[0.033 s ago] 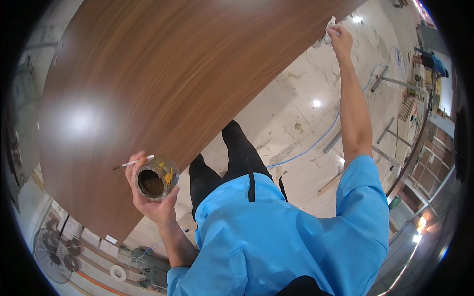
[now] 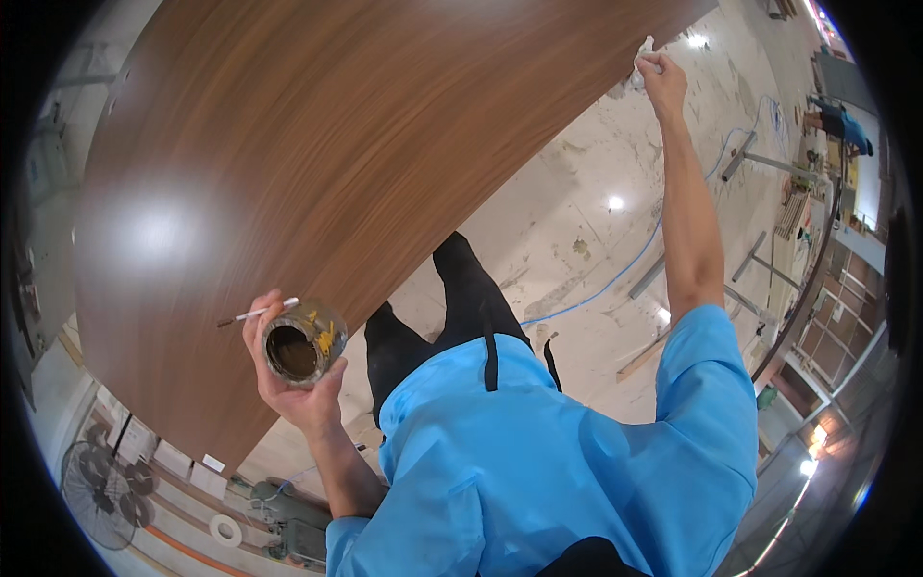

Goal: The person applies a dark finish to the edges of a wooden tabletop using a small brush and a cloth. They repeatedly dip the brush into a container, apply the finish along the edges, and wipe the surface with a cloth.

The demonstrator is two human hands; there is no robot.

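Currently left hand (image 2: 310, 402): one jar (image 2: 306, 344), one stick (image 2: 248, 314); right hand (image 2: 664, 87): one wad (image 2: 643, 55).

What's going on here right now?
A person in a blue shirt is at a large wood-grain panel. The left hand holds an open, stained jar with dark contents, plus a thin white stick with a dark tip. The right hand pinches a crumpled white wipe at the panel's edge; whether it touches is unclear. Another person is in the background.
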